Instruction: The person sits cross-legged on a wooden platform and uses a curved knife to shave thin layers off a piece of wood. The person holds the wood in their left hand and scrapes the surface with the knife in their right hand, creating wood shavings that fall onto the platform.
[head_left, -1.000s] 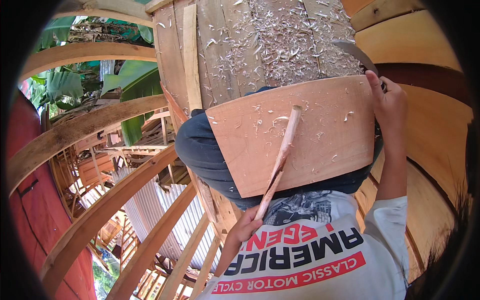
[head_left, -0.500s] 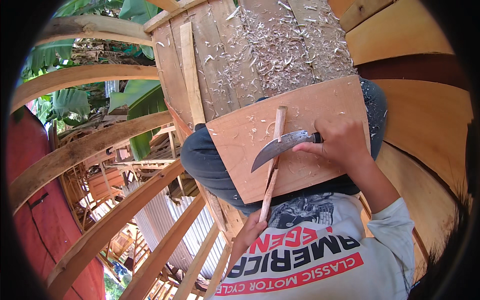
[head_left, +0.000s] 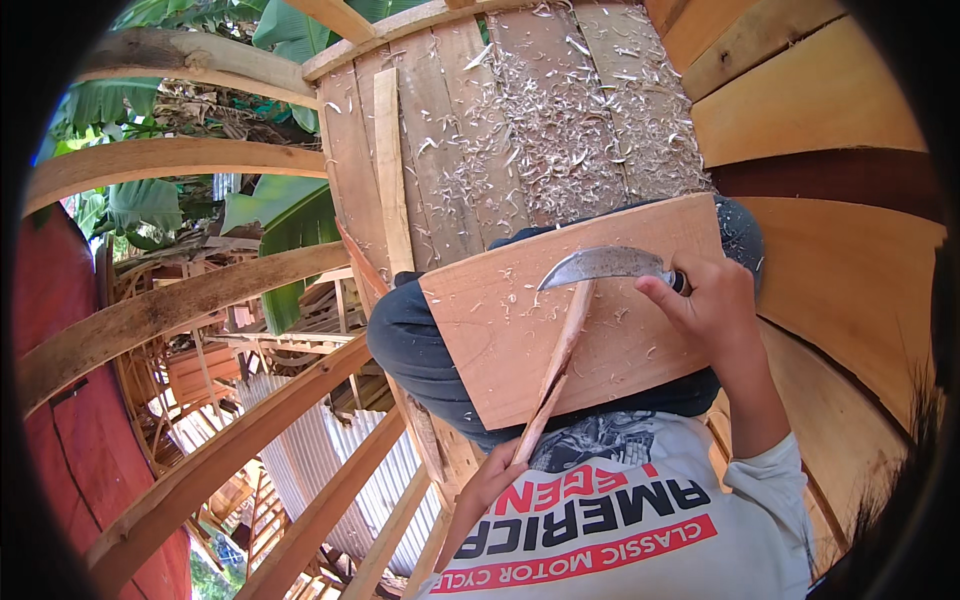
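Note:
My right hand (head_left: pixel 712 300) is closed round the dark handle of a knife with a curved, stained blade (head_left: pixel 605 264). The blade points left, across the far end of a thin wooden stick (head_left: pixel 562 368). Closed on the stick's near end is my left hand (head_left: pixel 492 474), close to my shirt. The stick slants away from me, pale at its far part with a darker split or strip along its middle. Beneath stick and knife, a flat wooden board (head_left: pixel 480 365) lies across my lap, with a few curled shavings on it.
Beyond my knees, a plank floor (head_left: pixel 450 130) is strewn with wood shavings (head_left: pixel 570 150). A loose batten (head_left: pixel 392 170) lies along its left side. Wooden slats (head_left: pixel 230 440) form an open railing at left, with banana leaves outside. Broad wooden panels (head_left: pixel 830 240) rise at right.
The knife has moved from the stick's middle to its far end, its blade turned flatter. The stick has been drawn nearer to me, and the view has tilted slightly.

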